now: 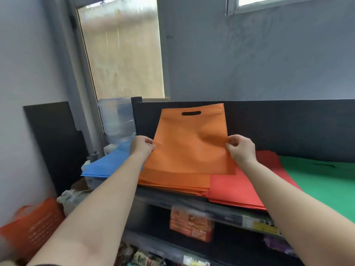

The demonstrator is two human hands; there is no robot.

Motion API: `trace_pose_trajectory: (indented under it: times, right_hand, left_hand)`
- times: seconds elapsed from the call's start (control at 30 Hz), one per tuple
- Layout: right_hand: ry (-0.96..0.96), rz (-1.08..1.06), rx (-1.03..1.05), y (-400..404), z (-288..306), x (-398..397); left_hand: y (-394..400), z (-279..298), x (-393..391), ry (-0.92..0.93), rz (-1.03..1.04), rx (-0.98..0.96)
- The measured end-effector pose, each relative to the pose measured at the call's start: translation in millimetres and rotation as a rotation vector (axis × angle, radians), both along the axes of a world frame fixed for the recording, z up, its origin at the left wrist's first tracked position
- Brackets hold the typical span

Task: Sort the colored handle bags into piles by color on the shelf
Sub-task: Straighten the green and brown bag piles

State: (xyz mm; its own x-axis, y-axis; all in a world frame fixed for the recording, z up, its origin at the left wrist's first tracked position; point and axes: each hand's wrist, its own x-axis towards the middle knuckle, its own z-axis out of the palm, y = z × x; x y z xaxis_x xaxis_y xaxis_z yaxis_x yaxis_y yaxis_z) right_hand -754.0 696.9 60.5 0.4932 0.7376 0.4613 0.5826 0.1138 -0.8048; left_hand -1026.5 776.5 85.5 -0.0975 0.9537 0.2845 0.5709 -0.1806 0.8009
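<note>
Current state: 1 orange handle bag (190,144) is held by both hands above the orange pile (172,182) on the top shelf (221,212). The left hand (142,145) has its grip clamped on the bag's left edge; the right hand (241,148) has its grip clamped on the right edge. The bag is tilted, with its die-cut handle slot (191,113) at the far end, near the dark back panel (288,123). Its near edge lies low over the pile; contact cannot be confirmed.

Pile layout, left to right: blue pile (107,164), orange pile, red pile (234,189), green pile (322,181). The near right corner of the held bag overlaps the red pile.

Step in hand, as judged: placing the bag on the matching orange pile.

Fault conditions:
1. Offset placement. If the bag is released in its present position, the right corner is likely to rest on the red pile, mixing 2 colors.
2. Edge slip. The orange pile reaches the front lip of the shelf; pushing the bag toward the body could drag upper bags off.
3. Uneven release. Freeing 1 hand first could let the limp fabric fold or skew.
</note>
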Motion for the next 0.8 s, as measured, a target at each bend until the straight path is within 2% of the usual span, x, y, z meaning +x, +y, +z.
trace_pose_trajectory:
  times: [0.13, 0.33, 0.47, 0.53, 0.63, 0.8]
  right_hand:
    - [-0.162, -0.067, -0.145, 17.7, -14.6, -28.2]
    - [-0.187, -0.19, -0.303, 39.5, -46.8, -49.5]
    - [-0.248, -0.261, -0.451, 45.4, -58.0, -49.0]
    - [-0.292, -0.271, -0.495, 45.5, -57.8, -47.0]
    - [-0.439, -0.254, -0.545, 38.4, -48.9, -37.9]
    - [-0.837, -0.304, -0.684, 5.7, -17.9, -5.1]
  left_hand:
    - [31.0, -22.5, -18.5, 0.145, 0.009, 0.068]
    - [67.8, -58.1, -28.3, 0.307, -0.043, 0.061]
    - [80.2, -73.9, -24.2, 0.63, -0.112, -0.021]
    - [85.0, -75.2, -18.4, 0.784, -0.147, -0.003]
    - [90.6, -66.9, -0.4, 0.944, -0.174, 0.08]
    - [82.6, -38.5, 56.7, 1.117, -0.256, 0.256]
